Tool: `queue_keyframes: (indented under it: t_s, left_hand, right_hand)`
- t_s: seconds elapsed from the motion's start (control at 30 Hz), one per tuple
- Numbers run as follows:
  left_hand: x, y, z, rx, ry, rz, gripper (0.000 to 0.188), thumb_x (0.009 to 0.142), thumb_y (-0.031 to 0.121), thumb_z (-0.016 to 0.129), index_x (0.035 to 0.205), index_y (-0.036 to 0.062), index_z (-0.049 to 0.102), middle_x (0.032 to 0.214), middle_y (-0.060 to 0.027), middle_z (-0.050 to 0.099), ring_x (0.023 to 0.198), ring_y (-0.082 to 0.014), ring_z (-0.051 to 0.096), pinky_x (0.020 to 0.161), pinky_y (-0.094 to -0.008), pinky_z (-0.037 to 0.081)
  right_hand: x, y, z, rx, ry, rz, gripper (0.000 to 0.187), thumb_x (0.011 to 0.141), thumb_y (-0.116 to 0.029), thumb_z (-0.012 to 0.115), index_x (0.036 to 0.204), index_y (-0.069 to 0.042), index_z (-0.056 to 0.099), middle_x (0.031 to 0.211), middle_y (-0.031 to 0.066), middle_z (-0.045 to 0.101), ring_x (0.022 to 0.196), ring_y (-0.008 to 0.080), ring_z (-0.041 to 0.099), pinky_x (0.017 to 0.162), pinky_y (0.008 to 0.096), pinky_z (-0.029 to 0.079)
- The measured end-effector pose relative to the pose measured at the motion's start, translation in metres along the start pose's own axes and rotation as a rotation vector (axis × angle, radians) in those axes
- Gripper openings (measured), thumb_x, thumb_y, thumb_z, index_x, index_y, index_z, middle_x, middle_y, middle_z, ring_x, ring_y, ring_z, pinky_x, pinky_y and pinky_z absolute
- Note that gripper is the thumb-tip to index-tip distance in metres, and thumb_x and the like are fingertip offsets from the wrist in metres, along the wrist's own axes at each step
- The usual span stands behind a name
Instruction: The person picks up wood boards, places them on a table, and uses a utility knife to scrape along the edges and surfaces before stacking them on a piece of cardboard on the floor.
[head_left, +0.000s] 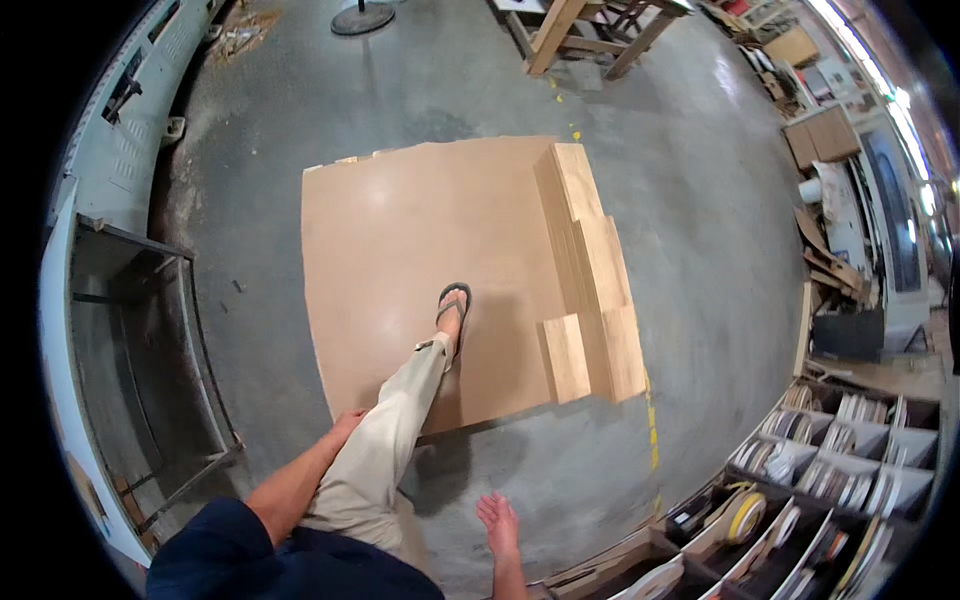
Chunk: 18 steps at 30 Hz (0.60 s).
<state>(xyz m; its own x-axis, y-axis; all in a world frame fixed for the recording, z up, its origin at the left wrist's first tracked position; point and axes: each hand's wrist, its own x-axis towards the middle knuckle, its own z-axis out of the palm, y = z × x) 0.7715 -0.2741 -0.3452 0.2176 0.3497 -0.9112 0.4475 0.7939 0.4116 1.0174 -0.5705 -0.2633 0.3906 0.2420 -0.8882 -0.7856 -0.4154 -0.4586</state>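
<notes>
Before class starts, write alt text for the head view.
One sandalled foot rests on a large brown board with wooden blocks along its right side. The left hand is beside the leg; the right hand, open and empty, is above the grey floor.

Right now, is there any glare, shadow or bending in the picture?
Head view: soft glare on the brown board; a shadow on it right of the sandalled foot; bright lights upper right; the pale machine bowed by the fisheye, corners black.

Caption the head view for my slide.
Sandaled foot on a brown board, wooden blocks at its right edge; left hand by leg, right hand open.
</notes>
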Motion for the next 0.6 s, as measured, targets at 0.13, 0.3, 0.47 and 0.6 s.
queue_keyframes:
  t_s: [0.13, 0.3, 0.47, 0.6]
  left_hand:
    - [-0.065, -0.061, -0.044, -0.020, 0.165, 0.061, 0.031, 0.094, 0.026, 0.057, 0.100, -0.0023, 0.068, 0.088, -0.0093, 0.069, 0.075, -0.0183, 0.063, 0.067, -0.0325, 0.050]
    - [-0.151, -0.188, -0.140, -0.016, 0.222, 0.041, 0.030, 0.090, 0.024, 0.057, 0.073, 0.0002, 0.064, 0.067, -0.0109, 0.063, 0.051, -0.0187, 0.054, 0.048, -0.0337, 0.041]
    - [-0.170, -0.260, -0.214, -0.268, 0.434, -0.140, 0.034, 0.093, 0.032, 0.060, 0.088, -0.0023, 0.063, 0.075, -0.0128, 0.065, 0.057, -0.0220, 0.060, 0.052, -0.0371, 0.049]
    - [-0.199, -0.298, -0.253, -0.397, 0.532, -0.161, 0.032, 0.094, 0.029, 0.059, 0.089, -0.0019, 0.063, 0.079, -0.0127, 0.066, 0.060, -0.0208, 0.061, 0.051, -0.0353, 0.048]
  right_hand:
    - [-0.044, 0.133, -0.076, -0.190, 0.175, 0.135, 0.036, 0.097, -0.030, 0.055, 0.116, 0.000, 0.057, 0.106, 0.0151, 0.066, 0.096, 0.0256, 0.064, 0.082, 0.0380, 0.052]
    - [-0.069, 0.231, -0.133, -0.303, -0.181, 0.227, 0.029, 0.096, -0.022, 0.057, 0.112, 0.001, 0.059, 0.103, 0.0121, 0.065, 0.088, 0.0244, 0.064, 0.079, 0.0395, 0.052]
    - [-0.089, 0.199, -0.052, -0.138, -0.252, 0.086, 0.040, 0.097, -0.030, 0.052, 0.124, -0.001, 0.048, 0.119, 0.0104, 0.053, 0.106, 0.0228, 0.052, 0.092, 0.0375, 0.042]
    - [-0.151, 0.158, -0.019, -0.076, -0.363, 0.033, 0.050, 0.098, -0.036, 0.049, 0.134, -0.002, 0.039, 0.133, 0.0091, 0.044, 0.120, 0.0215, 0.043, 0.103, 0.0358, 0.034]
